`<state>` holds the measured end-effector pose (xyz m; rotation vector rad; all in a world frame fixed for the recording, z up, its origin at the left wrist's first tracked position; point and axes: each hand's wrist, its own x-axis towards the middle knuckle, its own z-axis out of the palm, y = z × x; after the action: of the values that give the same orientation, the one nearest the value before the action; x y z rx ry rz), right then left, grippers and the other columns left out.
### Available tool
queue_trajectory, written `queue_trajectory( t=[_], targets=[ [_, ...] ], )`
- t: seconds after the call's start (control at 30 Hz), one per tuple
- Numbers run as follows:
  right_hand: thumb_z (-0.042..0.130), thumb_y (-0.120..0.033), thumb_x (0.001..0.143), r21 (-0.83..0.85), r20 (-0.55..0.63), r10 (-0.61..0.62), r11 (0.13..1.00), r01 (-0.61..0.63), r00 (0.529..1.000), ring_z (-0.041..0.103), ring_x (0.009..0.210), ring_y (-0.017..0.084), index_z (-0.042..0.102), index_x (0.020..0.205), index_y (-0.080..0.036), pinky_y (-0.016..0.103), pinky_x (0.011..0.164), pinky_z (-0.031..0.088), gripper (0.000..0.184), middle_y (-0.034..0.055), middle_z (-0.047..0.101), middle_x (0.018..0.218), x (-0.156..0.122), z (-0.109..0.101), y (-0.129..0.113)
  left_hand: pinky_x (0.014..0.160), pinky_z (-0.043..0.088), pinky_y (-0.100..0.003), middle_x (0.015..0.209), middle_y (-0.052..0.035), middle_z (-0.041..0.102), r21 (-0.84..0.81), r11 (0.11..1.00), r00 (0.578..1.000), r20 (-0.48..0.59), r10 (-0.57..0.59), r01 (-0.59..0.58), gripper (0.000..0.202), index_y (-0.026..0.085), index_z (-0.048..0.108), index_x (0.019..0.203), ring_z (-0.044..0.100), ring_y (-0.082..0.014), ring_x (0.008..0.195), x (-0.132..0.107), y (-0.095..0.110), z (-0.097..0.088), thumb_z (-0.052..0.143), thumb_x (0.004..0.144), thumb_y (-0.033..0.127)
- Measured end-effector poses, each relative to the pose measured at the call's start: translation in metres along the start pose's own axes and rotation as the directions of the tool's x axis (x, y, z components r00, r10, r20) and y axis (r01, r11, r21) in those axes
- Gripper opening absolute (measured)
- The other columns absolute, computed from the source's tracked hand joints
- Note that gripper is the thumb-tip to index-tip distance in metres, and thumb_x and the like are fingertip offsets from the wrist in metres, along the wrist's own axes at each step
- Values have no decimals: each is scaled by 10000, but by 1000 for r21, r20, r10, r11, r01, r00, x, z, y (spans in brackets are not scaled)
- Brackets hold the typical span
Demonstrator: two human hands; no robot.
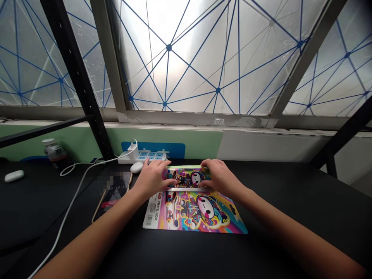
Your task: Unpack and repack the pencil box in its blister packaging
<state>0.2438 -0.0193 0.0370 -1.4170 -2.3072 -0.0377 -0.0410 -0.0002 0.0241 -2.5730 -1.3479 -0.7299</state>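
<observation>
A colourful pencil box [188, 178] with a cartoon panda print lies on the black desk [290, 209] in front of me. My left hand [153, 177] grips its left end, fingers curled over the lid. My right hand [220, 177] holds its right end the same way. A flat printed card [193, 212] marked "PENCIL BOX", with the same panda picture, lies under and in front of the box.
A phone [112, 195] lies left of the card. A white power strip [145, 156] with a charger and white cable [72, 201] sits by the wall. A bottle [55, 152] and a white case [14, 175] are at the far left.
</observation>
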Motion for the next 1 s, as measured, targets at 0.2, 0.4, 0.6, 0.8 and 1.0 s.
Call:
queue_trajectory(
  t=[0.2,0.4,0.6,0.8,1.0],
  targets=[
    [604,-235,898,-193,-217,-248,959,207,944,586,989,309,596,1109,-196,495,905,468,215,127,653,1050,-20,-24,-10,1100,347,-546,1075,-108,667,131,969,946,-224,233,-208,295,192,670,1142,596,-286,1036,-8,19,-34,660,914,379],
    [577,-197,927,-127,-222,-387,921,367,895,630,1179,303,555,1340,-344,523,1053,477,439,79,683,1251,-99,-34,-8,1119,373,-493,1222,-92,663,27,894,879,-169,446,-448,446,250,535,1375,581,-261,1180,-65,34,-41,503,950,115],
    [550,-210,949,18,-52,-351,936,352,935,579,1275,287,578,1344,-341,479,1047,510,417,76,620,1385,-138,-10,-6,1087,450,-503,1426,-83,568,-147,909,914,57,402,-390,559,355,478,1453,526,-319,1307,-109,27,-19,553,930,171],
    [739,-443,829,160,65,-175,974,163,982,518,1329,331,530,1377,-276,497,1059,492,609,153,500,1491,-137,-10,4,1075,469,-488,1637,-88,251,-351,936,940,311,143,-27,797,374,309,1544,445,-365,1388,-108,23,-21,704,857,459],
    [757,-471,808,369,167,-34,929,-31,985,517,1326,343,552,1359,-259,489,1065,481,624,160,529,1450,-132,-14,12,1148,382,-486,1575,-97,385,-435,892,959,283,9,120,830,322,252,1560,411,-316,1418,-102,29,-18,698,860,317]
  ],
)
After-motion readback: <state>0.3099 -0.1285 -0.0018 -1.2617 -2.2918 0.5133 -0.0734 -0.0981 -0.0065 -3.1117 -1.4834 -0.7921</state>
